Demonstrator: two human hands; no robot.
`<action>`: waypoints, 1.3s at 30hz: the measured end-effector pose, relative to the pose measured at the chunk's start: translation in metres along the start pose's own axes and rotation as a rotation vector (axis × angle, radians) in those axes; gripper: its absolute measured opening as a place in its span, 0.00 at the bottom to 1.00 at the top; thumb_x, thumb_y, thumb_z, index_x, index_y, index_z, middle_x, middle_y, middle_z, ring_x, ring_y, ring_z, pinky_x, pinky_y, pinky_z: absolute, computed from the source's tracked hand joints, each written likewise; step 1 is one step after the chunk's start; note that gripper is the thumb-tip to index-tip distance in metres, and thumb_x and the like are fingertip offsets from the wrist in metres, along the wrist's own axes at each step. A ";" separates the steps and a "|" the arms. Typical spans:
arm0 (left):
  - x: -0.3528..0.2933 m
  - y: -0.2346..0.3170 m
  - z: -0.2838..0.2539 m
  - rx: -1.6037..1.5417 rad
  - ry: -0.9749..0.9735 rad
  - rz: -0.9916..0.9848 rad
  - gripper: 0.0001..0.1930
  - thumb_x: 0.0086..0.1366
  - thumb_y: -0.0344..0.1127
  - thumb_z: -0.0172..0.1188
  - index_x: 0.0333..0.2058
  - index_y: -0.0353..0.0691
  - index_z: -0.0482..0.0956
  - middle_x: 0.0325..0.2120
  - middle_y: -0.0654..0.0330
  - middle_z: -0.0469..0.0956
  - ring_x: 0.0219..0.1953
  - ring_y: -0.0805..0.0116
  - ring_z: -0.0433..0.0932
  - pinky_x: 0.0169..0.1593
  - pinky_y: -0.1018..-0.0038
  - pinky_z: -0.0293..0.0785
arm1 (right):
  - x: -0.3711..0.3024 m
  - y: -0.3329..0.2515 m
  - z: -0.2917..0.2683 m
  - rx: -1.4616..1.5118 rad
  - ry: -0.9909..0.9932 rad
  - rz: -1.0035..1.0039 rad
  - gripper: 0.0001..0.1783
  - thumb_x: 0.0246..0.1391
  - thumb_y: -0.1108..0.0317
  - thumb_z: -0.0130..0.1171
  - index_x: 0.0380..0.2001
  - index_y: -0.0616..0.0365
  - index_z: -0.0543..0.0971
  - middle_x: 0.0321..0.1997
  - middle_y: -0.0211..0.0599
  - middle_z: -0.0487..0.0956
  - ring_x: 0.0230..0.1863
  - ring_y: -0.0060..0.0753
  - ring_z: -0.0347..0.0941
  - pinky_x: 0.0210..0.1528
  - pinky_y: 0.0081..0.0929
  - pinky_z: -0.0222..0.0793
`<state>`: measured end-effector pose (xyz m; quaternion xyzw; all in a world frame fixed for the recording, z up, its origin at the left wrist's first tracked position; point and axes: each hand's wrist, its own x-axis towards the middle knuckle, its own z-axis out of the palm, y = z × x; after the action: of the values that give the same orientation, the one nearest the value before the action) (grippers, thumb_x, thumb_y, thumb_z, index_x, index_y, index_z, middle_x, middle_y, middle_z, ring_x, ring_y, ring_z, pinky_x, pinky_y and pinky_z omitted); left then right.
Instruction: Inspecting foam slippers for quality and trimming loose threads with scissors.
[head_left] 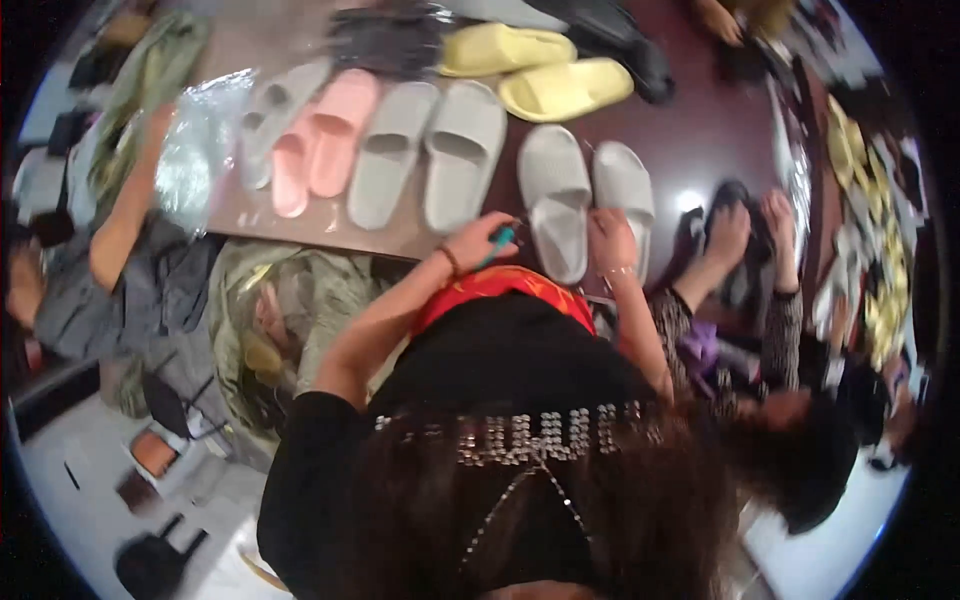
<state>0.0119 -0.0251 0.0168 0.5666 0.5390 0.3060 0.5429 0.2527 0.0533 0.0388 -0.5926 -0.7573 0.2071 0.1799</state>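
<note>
1. Your left hand (pixel 482 243) is at the centre of the frame, over the worktop's (pixel 690 135) near edge; its grip is closed on a small teal-and-black tool (pixel 503 236), mostly hidden by your fingers.
2. Your right hand (pixel 612 245), just right of centre, has its fingers curled against the near left side of the right-hand pale grey slipper (pixel 622 172); you cannot tell here whether that grip is firmly closed on it or only resting there.
3. Your left-hand pale grey slipper (pixel 553 175) lies between your two hands, toe toward the top of the frame, beside its mate.
4. To the left of these, two more grey slippers (pixel 462 150) lie side by side, then two pink slippers (pixel 342 130), one overlapping the other, with a whitish slipper (pixel 262 125) at the row's left end.
5. Two yellow slippers (pixel 567 90) lie above, at the upper centre, near a dark wrapped packet (pixel 385 42).
6. At the right of the frame, a co-worker's hands (pixel 733 228) are at a black slipper (pixel 735 192).
7. At the left, another co-worker's forearm (pixel 125 225) reaches up beside clear plastic (pixel 205 150).
8. Red-and-orange fabric (pixel 505 288) covers your lap, below your hands.
</note>
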 end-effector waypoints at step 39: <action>0.000 0.031 -0.097 -0.093 0.245 -0.074 0.18 0.52 0.32 0.56 0.42 0.36 0.68 0.21 0.65 0.71 0.23 0.79 0.69 0.27 0.83 0.66 | -0.032 -0.222 0.013 0.707 -1.089 -1.108 0.11 0.43 0.63 0.52 0.25 0.60 0.73 0.25 0.42 0.72 0.30 0.41 0.69 0.33 0.31 0.63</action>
<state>-0.0699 0.0078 0.0681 0.4786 0.6073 0.3774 0.5097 0.0705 -0.0258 0.1442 0.1366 -0.8095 0.5696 0.0403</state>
